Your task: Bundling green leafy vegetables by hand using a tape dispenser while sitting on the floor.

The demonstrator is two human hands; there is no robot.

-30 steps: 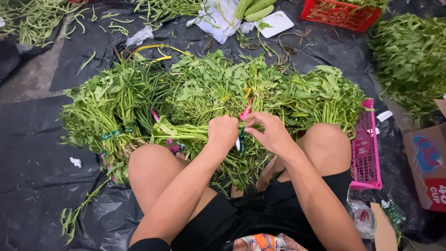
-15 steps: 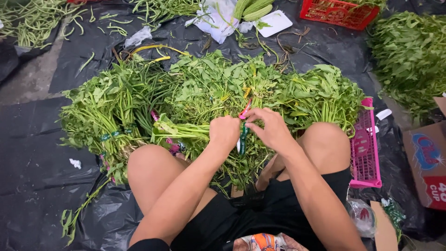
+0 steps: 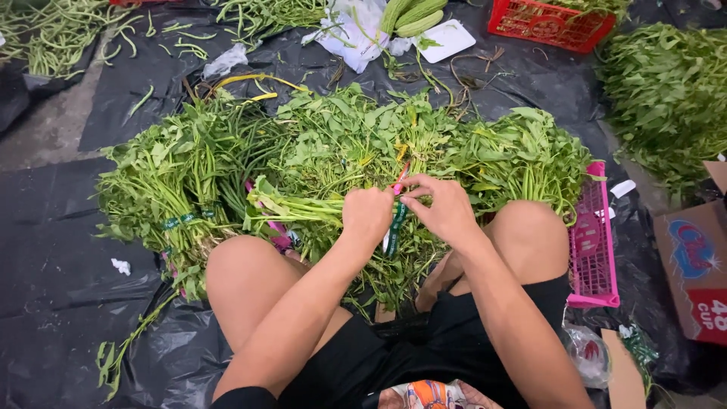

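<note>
I sit on the ground with my knees apart over a heap of leafy green stalks. My left hand is closed around the cut ends of a bunch of stalks that points left. My right hand pinches a thin band, pink at the top and green-white below, right beside the left fist. The band hangs down between the two hands. A tied bundle with a green band lies by my left knee.
Black plastic sheeting covers the ground. A pink basket lies by my right knee, a red crate at the back, another pile of greens at right, a cardboard box, green beans at far left.
Both hands stay together at the bunch with only small finger motion on the band. The view has barely shifted.
</note>
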